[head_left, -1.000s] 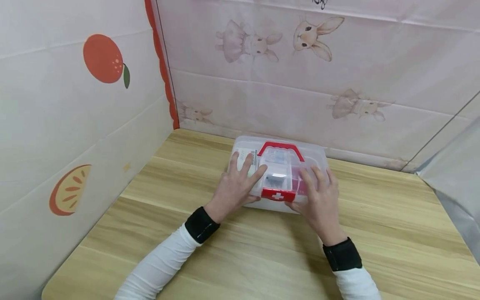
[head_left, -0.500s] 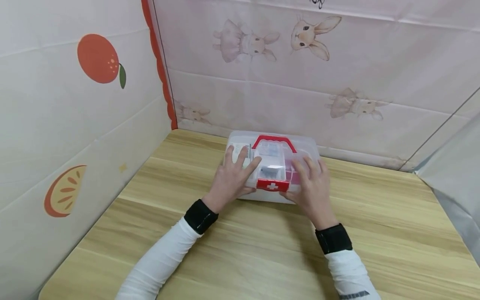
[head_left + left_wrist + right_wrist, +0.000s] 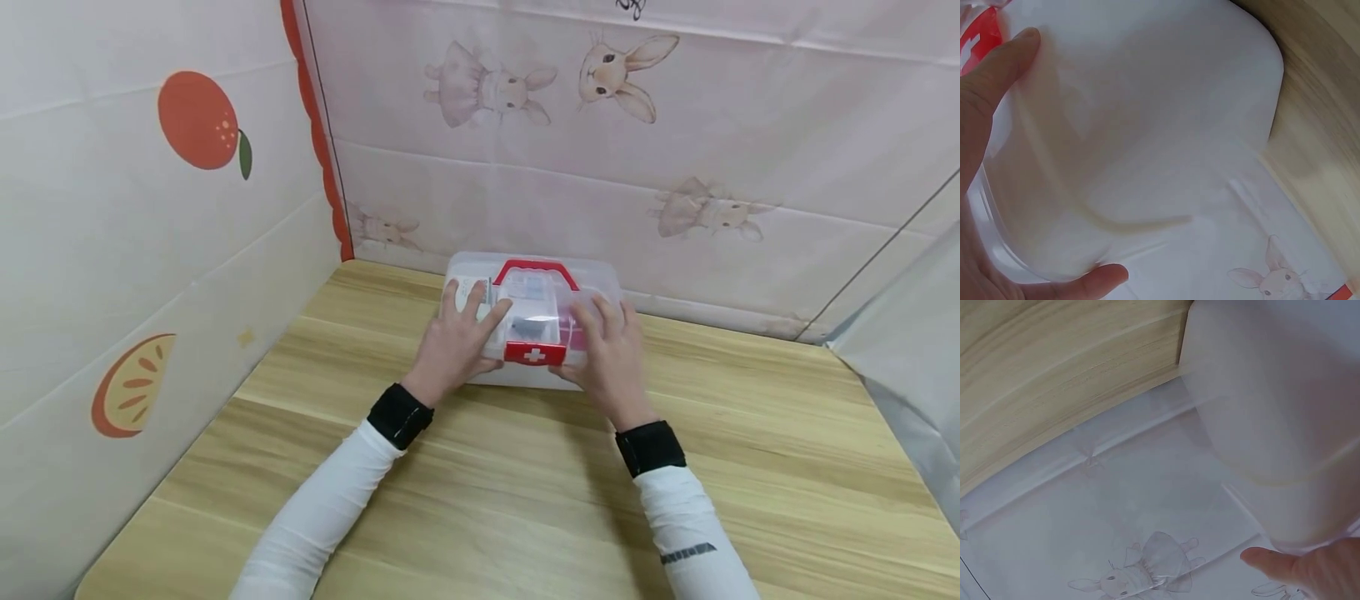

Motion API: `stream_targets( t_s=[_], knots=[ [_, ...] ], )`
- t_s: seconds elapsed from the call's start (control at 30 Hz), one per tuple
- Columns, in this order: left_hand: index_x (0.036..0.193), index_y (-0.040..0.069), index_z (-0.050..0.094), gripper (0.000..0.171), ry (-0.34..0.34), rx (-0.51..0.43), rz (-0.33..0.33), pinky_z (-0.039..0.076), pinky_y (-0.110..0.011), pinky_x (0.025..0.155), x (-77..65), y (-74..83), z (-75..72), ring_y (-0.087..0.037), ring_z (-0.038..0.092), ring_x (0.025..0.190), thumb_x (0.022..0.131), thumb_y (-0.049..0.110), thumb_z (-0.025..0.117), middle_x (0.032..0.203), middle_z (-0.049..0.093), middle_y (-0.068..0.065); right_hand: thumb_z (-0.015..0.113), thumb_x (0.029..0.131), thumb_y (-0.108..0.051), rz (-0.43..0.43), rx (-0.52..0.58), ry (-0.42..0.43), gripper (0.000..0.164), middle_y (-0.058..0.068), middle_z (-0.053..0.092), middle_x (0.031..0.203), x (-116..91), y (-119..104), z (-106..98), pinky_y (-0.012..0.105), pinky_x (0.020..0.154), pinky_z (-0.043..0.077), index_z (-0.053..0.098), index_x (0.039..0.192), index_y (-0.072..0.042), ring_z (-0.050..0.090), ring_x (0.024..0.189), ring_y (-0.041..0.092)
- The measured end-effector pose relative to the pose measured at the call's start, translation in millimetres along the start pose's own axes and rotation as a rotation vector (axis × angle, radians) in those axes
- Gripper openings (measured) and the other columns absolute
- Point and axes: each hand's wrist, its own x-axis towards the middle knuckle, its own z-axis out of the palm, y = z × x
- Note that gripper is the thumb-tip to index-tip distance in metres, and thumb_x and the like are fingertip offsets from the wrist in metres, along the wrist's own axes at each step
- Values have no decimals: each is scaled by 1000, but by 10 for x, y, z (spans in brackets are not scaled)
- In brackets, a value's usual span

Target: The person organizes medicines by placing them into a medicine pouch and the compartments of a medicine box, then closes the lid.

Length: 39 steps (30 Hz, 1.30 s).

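A clear plastic first-aid box [image 3: 525,377] stands at the back of the wooden table, with a red carry handle [image 3: 536,265] on its lid and a red latch [image 3: 534,353] bearing a white cross. My left hand [image 3: 450,346] grips the near left part, fingers spread over the lid and thumb low on the front; the left wrist view has that thumb [image 3: 1007,62] against the box's pale side. On the other side of the latch, my right hand [image 3: 611,358] holds the box likewise. In the right wrist view a fingertip [image 3: 1272,562] lies at the box's rim.
Through the lid show a white printed carton [image 3: 468,289] and something pink [image 3: 575,337]. Close behind the box rises a rabbit-print cloth wall [image 3: 487,192]. A fruit-print wall [image 3: 247,275] borders the table's left edge. Bare wooden table [image 3: 480,500] lies in front.
Both hands and the box have moved away from the person, toward the back wall, and slightly left. The hold on the box looks the same throughout.
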Motion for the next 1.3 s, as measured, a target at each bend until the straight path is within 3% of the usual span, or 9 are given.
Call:
stream_targets(
  t_s=[0.17,0.43,0.67,0.87,0.97,1.13,1.3],
  knots=[
    [145,24,38,94,-3,-17,-17,59,-46,75,44,-45,45,-51,42,129,70,65,78,144,43,-21,92,64,-36,21,-13,-26,97,18,41,144,64,6,54,61,114,26,38,142,-16,35,137,41],
    [145,24,37,92,-13,-13,-40,60,-45,74,122,-91,114,-51,42,130,72,65,77,145,43,-20,91,67,-34,68,-3,-86,98,18,36,146,145,25,113,63,115,21,33,144,-18,25,141,44],
    [145,24,37,92,-33,-26,-49,60,-44,71,176,-115,159,-51,41,130,73,64,77,145,43,-20,90,69,-36,85,-18,-119,99,17,34,147,193,57,172,61,117,17,31,146,-19,24,141,44],
    [146,24,36,90,-73,-59,-55,60,-45,74,242,-123,172,-50,38,133,75,61,77,147,40,-20,90,69,-34,96,-20,-129,99,18,34,149,218,99,186,64,116,17,31,147,-18,24,141,47],
    [148,24,35,90,-98,-79,-56,58,-48,80,276,-129,157,-50,36,135,76,59,77,149,38,-20,90,69,-32,125,1,-149,101,18,29,153,215,105,156,69,114,15,29,149,-20,16,144,48],
    [150,26,34,90,-135,-92,-64,46,-62,98,310,-140,134,-49,28,140,77,58,77,153,34,-20,88,71,-32,177,38,-185,109,18,15,162,159,87,114,74,111,11,21,156,-24,0,149,45],
    [156,24,28,94,-164,-118,-72,28,-67,110,248,-137,166,-47,15,146,81,55,75,160,19,-23,86,75,-34,205,80,-223,108,19,6,164,26,41,64,74,111,9,18,159,-23,-5,149,46]
  ],
)
